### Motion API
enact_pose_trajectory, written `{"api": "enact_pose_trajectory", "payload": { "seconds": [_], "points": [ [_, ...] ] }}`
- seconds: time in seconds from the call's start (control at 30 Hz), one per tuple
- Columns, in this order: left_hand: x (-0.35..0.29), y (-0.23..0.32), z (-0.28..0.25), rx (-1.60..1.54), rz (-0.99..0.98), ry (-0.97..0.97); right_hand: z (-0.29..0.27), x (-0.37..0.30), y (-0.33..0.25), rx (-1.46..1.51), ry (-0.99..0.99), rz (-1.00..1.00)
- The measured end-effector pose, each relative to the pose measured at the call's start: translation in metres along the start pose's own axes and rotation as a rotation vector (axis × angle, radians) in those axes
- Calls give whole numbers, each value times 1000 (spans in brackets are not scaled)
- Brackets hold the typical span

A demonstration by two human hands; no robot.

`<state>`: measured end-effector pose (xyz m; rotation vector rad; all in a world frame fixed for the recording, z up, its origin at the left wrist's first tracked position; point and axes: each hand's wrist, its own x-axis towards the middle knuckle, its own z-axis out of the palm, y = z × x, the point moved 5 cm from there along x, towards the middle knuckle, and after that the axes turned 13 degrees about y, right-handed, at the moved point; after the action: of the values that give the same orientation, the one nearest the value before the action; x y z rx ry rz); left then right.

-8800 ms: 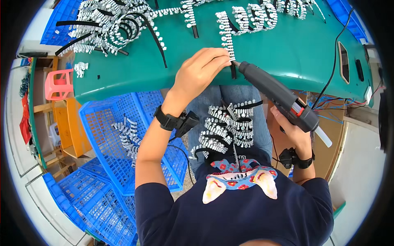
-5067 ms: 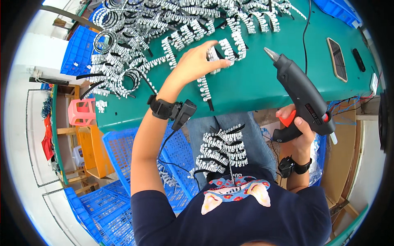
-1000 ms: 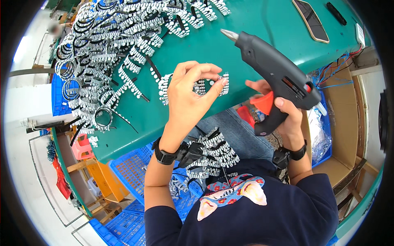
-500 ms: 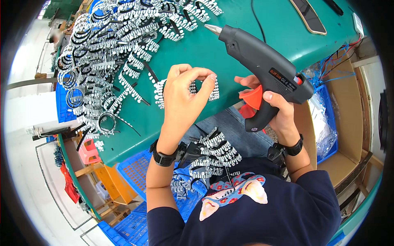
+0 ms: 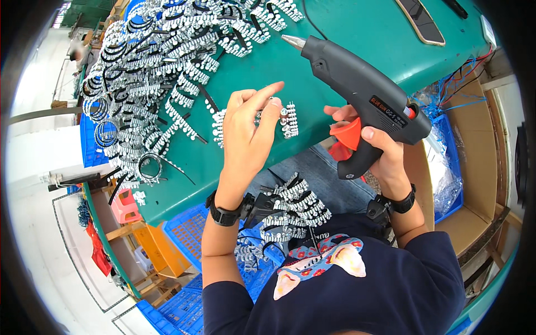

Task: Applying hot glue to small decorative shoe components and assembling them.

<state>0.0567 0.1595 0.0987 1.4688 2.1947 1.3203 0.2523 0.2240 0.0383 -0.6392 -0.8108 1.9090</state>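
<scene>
My left hand [image 5: 248, 125] is over the green table, its fingers curled round a beaded strip [image 5: 289, 120] with rows of white and silver beads. The strip shows on both sides of the hand; its middle is hidden behind the fingers. My index finger points out above the thumb, with a gap between their tips. My right hand [image 5: 385, 153] grips a black glue gun [image 5: 357, 81] by its handle, thumb on the near side and fingers by the red trigger [image 5: 347, 134]. The gun's metal nozzle [image 5: 294, 42] points up and left, above the strip and apart from it.
A big heap of beaded black bands [image 5: 151, 72] covers the left of the green table [image 5: 251, 72]. More beaded strips [image 5: 298, 206] hang at my lap. A phone [image 5: 421, 22] lies at the far right. Blue crates [image 5: 187, 231] stand below; an open carton [image 5: 474, 156] stands right.
My left index finger has straightened and lifted away from the thumb, showing more of the strip. The glue gun has shifted slightly right and down in my right hand.
</scene>
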Motion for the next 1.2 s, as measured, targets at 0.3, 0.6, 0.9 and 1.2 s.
{"api": "enact_pose_trajectory", "payload": {
  "seconds": [0.3, 0.6, 0.9, 1.2],
  "points": [
    [1, 3, -30, 427, 472, -54, 2, 2, -7, -51, 6, -28],
    [-21, -6, -68, 46, 556, 41, -29, -1, -3, -44, 125, -76],
    [90, 41, -233, 802, 310, 879, -13, 10, -14, -75, 160, -128],
    [189, -34, -264, 1159, 135, 736, -14, -4, -25, -108, 138, -150]
  ]
}}
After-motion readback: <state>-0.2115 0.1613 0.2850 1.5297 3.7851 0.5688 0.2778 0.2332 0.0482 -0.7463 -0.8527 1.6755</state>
